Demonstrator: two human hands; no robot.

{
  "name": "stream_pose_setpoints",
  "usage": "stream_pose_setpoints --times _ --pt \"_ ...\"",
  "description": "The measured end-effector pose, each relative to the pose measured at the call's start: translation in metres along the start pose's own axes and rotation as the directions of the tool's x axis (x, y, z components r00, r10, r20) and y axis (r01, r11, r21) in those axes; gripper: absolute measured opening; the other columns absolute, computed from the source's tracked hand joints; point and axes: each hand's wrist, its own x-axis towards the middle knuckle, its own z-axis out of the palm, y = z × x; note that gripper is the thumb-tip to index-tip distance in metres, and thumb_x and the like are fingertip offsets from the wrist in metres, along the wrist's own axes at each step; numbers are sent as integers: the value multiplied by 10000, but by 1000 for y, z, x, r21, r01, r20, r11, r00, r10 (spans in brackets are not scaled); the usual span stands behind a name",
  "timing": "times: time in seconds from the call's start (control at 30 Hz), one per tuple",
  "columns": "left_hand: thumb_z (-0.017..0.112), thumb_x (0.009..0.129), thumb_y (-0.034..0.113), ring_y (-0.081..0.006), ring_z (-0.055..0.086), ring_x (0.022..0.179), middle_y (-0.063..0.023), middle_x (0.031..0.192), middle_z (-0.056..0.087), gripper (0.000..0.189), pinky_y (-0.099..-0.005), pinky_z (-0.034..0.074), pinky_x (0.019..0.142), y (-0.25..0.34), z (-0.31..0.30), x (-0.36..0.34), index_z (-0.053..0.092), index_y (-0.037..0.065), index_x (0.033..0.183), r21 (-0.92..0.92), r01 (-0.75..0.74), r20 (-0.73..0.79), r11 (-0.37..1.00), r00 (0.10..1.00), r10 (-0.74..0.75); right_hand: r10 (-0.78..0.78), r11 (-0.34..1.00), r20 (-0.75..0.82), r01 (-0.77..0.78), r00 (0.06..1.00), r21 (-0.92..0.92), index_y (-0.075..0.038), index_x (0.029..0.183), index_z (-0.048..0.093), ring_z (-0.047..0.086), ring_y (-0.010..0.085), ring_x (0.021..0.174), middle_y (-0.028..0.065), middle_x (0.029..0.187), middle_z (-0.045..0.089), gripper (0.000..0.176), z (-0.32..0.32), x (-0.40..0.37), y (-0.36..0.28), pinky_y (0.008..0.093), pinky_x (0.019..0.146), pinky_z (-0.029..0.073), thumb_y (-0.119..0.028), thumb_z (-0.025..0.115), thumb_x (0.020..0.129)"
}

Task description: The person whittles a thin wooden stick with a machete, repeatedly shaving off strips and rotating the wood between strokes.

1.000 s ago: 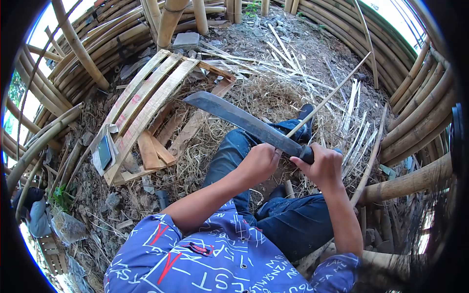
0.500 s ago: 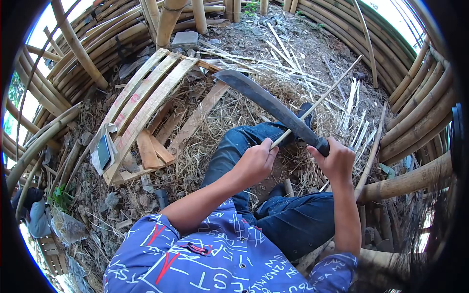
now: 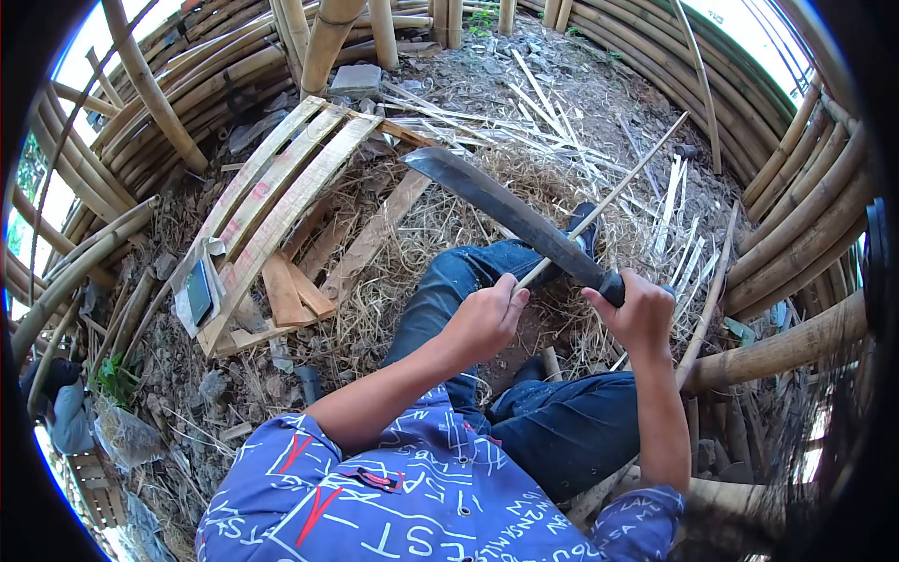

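Observation:
A thin pale bamboo stick (image 3: 634, 172) slants up to the right, its lower end held in my left hand (image 3: 484, 321), whose fingers are closed round it. My right hand (image 3: 637, 309) grips the dark handle of a large machete (image 3: 506, 211). The long dark blade points to the upper left and crosses over the stick just beyond my left hand. Whether the edge touches the stick I cannot tell. Both hands are above my legs in dark jeans (image 3: 571, 421).
A slatted wooden pallet (image 3: 281, 187) with a phone (image 3: 199, 291) on it lies at the left. Straw and pale bamboo strips (image 3: 670, 206) cover the ground ahead. Bamboo rails (image 3: 805, 220) enclose the place, and a thick pole (image 3: 787, 351) is near my right arm.
The machete and my right hand have shifted slightly left and down along the stick. My left hand has also moved a little left and down, still holding it.

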Motion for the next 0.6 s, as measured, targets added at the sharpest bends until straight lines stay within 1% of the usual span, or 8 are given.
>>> stream_pose_setpoints --times 0.23,0.3,0.37,0.4,0.5,0.6 --pt "428 996 229 -464 588 676 -265 652 577 258 -526 442 599 -1 0 -6 441 -19 925 21 -36 -18 999 999 36 -40 998 9 39 999 55 -57 666 544 599 348 531 132 542 548 607 5 -3 0 422 502 458 -646 619 792" --pt "430 995 230 -463 591 684 -266 657 577 254 -527 443 600 -1 -1 -8 439 -14 927 17 -24 -14 1000 1000 25 -52 998 8 52 999 46 -56 664 542 601 347 535 133 542 549 607 3 -4 -1 423 507 460 -645 620 792" --pt "427 998 194 -468 559 681 -240 639 540 207 -507 400 580 0 -2 -12 423 1 924 3 -12 -11 1000 1000 12 -60 998 62 60 996 8 -42 705 573 629 314 565 126 580 588 597 1 -6 -4 400 518 481 -630 641 779" --pt "427 998 194 -468 559 681 -240 639 540 207 -507 400 580 1 -4 -14 423 1 924 0 -12 -14 1000 1000 12 -40 999 94 41 995 -3 -36 724 590 633 316 573 130 590 597 593 -1 -6 -7 402 523 483 -624 650 776" --pt "430 996 194 -465 563 679 -237 639 545 202 -510 402 578 1 -10 -22 425 4 927 4 -9 -18 1000 1000 10 -42 999 96 41 994 13 -30 759 617 639 318 584 135 602 607 590 -6 -4 -18 403 531 488 -618 654 776" --pt "433 995 195 -464 564 677 -237 636 544 201 -512 404 577 3 -17 -30 426 5 930 -1 -42 -52 999 998 42 -50 998 79 46 996 47 -26 789 637 643 320 591 144 616 618 585 -8 -5 -29 406 535 491 -611 658 777"
